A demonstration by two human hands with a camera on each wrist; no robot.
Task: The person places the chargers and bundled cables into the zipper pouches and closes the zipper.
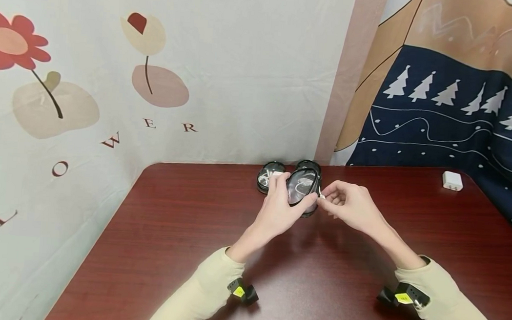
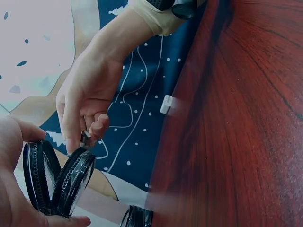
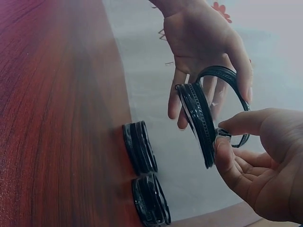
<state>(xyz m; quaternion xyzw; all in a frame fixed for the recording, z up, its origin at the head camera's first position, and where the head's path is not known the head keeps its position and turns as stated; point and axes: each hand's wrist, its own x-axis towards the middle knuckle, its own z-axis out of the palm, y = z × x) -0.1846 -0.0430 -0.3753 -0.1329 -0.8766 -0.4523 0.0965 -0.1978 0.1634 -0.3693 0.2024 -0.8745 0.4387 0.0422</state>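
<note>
A round clear zip case (image 1: 299,184) with black edging is held up above the far part of the table, its two halves spread apart. My left hand (image 1: 279,211) grips it between thumb and fingers. On the case's right side, my right hand (image 1: 355,208) pinches a small pale, shiny piece (image 3: 223,134) at the rim with thumb and forefinger. Whether that piece is a zipper pull or a plug I cannot tell. In the left wrist view the zipper teeth show along both rims of the case (image 2: 71,177).
Two similar black-edged cases stand behind my hands: one case (image 1: 264,176) with white contents, the other case (image 1: 309,164) partly hidden. A white charger block (image 1: 452,181) sits at the table's far right. Printed cloth (image 1: 252,81) hangs behind the dark red table (image 1: 181,233).
</note>
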